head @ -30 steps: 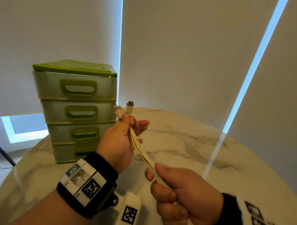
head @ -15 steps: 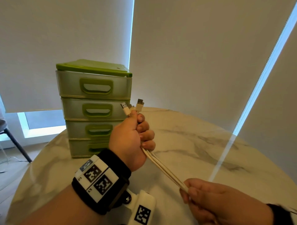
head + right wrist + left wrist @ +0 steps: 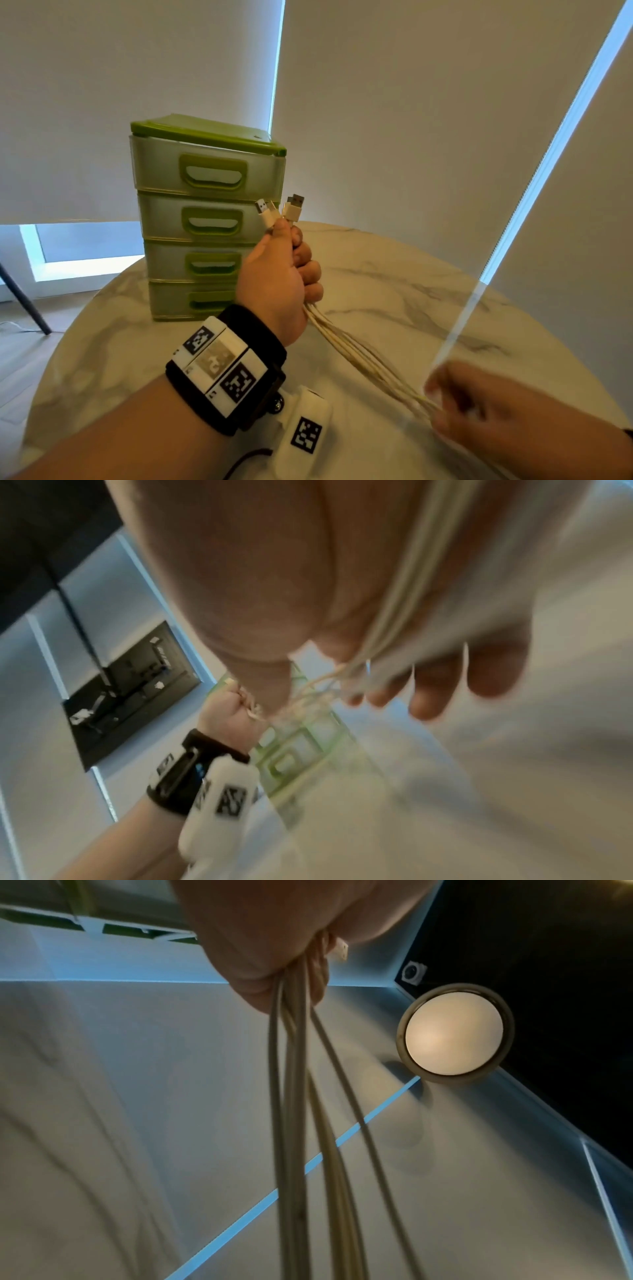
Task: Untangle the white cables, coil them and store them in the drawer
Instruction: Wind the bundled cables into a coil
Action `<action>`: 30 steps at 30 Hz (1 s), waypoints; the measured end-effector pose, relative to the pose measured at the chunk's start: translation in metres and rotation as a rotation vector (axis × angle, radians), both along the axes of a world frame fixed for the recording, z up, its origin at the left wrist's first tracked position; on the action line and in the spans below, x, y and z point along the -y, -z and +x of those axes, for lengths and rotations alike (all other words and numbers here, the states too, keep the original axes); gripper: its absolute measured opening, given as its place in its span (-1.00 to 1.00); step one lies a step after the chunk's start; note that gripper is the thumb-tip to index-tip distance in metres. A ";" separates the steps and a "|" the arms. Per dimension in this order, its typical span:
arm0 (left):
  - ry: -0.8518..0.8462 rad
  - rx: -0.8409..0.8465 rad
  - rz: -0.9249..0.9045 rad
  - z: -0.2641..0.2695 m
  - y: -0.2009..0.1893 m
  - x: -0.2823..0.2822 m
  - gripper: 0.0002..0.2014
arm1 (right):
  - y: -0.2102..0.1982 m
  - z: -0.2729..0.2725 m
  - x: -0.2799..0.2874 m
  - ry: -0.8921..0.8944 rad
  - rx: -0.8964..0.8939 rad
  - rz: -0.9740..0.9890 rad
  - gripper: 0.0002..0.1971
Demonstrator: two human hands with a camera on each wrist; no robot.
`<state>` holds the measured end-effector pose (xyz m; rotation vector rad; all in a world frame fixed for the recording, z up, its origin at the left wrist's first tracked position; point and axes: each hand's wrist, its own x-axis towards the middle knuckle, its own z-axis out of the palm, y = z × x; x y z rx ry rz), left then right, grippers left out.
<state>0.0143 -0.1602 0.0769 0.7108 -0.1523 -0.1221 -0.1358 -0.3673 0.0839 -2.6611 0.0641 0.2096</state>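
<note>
A bundle of white cables (image 3: 363,356) stretches between my two hands above the marble table (image 3: 394,281). My left hand (image 3: 287,270) grips its upper end in a fist, just in front of the green drawer unit (image 3: 164,171). The USB plugs (image 3: 294,209) stick up out of that fist. From it the strands (image 3: 291,1096) fan out slightly and run down to the right. My right hand (image 3: 486,407), blurred, holds them loosely near the table's front right. In the right wrist view the cables (image 3: 407,582) pass between thumb and fingers. All the drawers are closed.
The drawer unit stands at the table's back left, near the rim. A dark chair leg (image 3: 20,298) stands on the floor to the left. Window blinds hang close behind the table. A round ceiling lamp (image 3: 453,1034) shows in the left wrist view.
My right hand has slid down and right along the cables, away from the left hand. The left hand's fingers have closed into a fist round the bundle, and more cable is now stretched between them.
</note>
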 end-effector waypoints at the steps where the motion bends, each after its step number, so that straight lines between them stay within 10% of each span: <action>1: -0.013 0.006 0.008 -0.001 0.001 0.001 -0.59 | -0.003 0.006 -0.001 0.053 0.134 0.119 -0.61; 4: -0.071 0.020 0.033 0.000 0.004 0.003 -0.61 | -0.022 0.031 -0.013 0.154 0.413 0.621 -0.43; 9: -0.179 0.039 0.111 0.005 0.011 0.003 -0.64 | -0.085 0.044 -0.038 0.100 0.306 1.337 -0.51; 12: -0.180 0.055 0.125 0.005 0.011 0.005 -0.65 | -0.075 0.061 -0.058 0.111 0.188 1.251 -0.59; 17: -0.177 0.055 0.082 0.000 0.007 0.002 -0.64 | -0.005 0.068 -0.083 0.051 0.004 0.513 -0.61; 23: -0.157 0.041 0.019 -0.003 0.002 -0.002 -0.64 | 0.014 0.050 -0.085 0.002 -0.437 1.451 -0.67; 30: -0.134 -0.012 -0.050 -0.004 -0.003 -0.008 -0.63 | 0.025 0.041 -0.080 -0.163 -0.583 1.304 -0.69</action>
